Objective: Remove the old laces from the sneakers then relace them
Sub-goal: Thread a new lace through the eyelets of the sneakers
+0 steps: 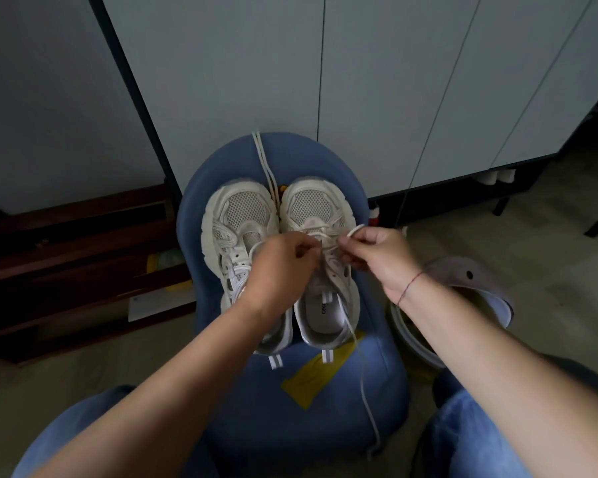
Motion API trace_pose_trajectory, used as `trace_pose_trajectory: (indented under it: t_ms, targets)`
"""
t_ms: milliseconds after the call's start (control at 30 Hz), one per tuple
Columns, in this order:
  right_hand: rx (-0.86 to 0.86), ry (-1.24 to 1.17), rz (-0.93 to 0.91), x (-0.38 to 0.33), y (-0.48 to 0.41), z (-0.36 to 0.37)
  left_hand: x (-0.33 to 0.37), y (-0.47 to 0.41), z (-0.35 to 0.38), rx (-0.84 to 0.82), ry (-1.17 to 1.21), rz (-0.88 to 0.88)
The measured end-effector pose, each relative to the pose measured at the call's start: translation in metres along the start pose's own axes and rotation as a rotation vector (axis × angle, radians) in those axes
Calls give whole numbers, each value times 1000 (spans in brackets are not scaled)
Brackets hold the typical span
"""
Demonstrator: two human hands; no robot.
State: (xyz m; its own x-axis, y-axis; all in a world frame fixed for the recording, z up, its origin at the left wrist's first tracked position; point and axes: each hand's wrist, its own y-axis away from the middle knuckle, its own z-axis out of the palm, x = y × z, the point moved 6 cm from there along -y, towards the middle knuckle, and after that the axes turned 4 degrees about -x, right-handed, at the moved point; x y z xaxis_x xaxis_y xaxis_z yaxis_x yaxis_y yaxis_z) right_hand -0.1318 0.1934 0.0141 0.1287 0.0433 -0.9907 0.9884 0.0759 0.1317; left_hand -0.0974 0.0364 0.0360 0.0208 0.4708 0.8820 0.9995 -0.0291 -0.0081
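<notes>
The carrying surface is a blue padded chair (242, 408); behind it stand grey cabinet doors (394, 81), to its left a dark wooden shelf (66, 263), and under it a pale floor (549, 243).

Count: two sneakers, two laces, two hands. I note the left sneaker (235, 215) and right sneaker (316, 208) side by side at the middle of the seat, toes to the far edge. A loose lace (263, 157) runs from between the toes over the far edge. A working lace (363, 374) sits in the right sneaker and trails off the near edge.

The left hand (280, 267) and right hand (380, 257) are close together over the right sneaker's eyelets; each pinches the working lace, the right holding a small loop.

A yellow sheet (311, 377) lies near the heels; an open bin (411, 336) stands beside the right edge. My left forearm hides the left sneaker's heel.
</notes>
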Motion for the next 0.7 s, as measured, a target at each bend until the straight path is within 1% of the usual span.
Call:
trace_pose_trajectory:
  t_ms: [133,233,367,433,500,700]
  targets:
    - [16,81,-66,0,-1,1,1,-5,5,-126,73,-79]
    - [45,220,-142,-1,-2,-2,-2,-6,11,-199,127,-152]
    - [90,321,-215,2,-6,-8,-1,-1,27,-368,386,-221]
    - [102,350,-226,2,-6,-9,-3,0,30,-375,491,-248]
    - [104,363,-239,1,-7,-12,-7,0,32,-345,553,-267]
    - [54,403,-267,-7,-7,-11,-17,-3,36,-216,602,-274]
